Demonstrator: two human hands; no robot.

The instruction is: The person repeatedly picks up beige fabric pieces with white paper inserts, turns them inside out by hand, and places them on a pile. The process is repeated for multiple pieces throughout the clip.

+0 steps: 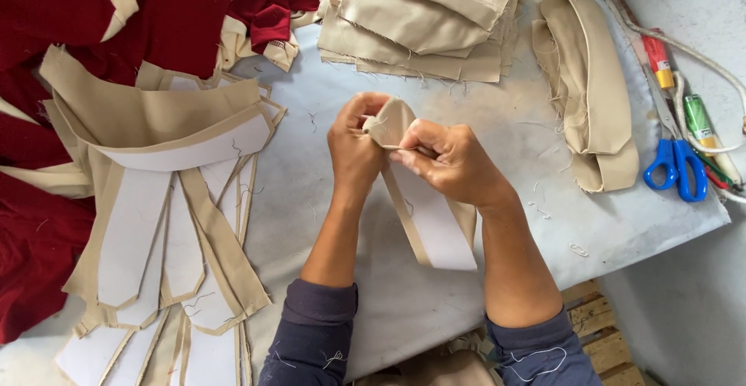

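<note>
At the centre of the frame both hands pinch one end of a beige fabric strip (426, 219) with white lining: the left hand (355, 149) grips its folded tip, and the right hand (449, 162) is closed on it just beside, above the pale desk (497, 122). A fan of similar strips (167, 223) lies at left, stacked beige pieces (423, 20) at top, and blue-handled scissors (674, 164) at right.

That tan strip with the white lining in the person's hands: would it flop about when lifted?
The strip probably flops: it hangs limp below both hands. Its white backing may stiffen it slightly, as it hangs fairly flat. It looks thin, so likely very light.
</note>
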